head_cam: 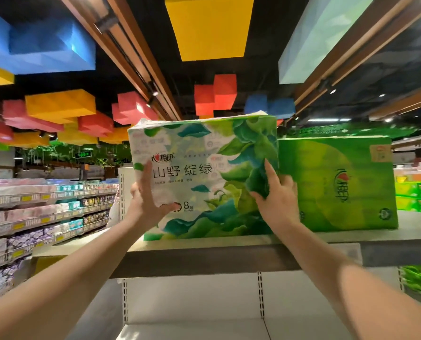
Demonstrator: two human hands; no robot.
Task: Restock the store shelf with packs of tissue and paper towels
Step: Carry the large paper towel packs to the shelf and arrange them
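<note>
Reaching up w/ both arms, the person has a tissue pack (199,177) at the front edge of the top shelf (229,256), landmark for everything below.

Nearest: both forearms rise from below the shelf edge, wrists bent back toward the pack face. Left hand (147,202) lies on the pack's lower left front, fingers fairly straight, thumb spread right across the print; it presses, and I can't tell if any finger wraps the left side. Right hand (275,200) sits at the pack's right front edge, fingers dug into the soft wrap so it dimples; reads as a pinch grip on the pack.

Pack itself: upright on the shelf top, bottom edge on or just above the board, can't tell which. Its right side is touching or just beside the green carton (337,182) standing further right on the same shelf.

Doing the step well, imo: push level and straight back, even pressure both hands, keep it square to the shelf edge and snug to the carton w/o shoving that carton. Soft wrap deforms, so a flat palm push beats squeezing.

Far left beyond the shelf: stocked aisle shelves (45,212).
</note>
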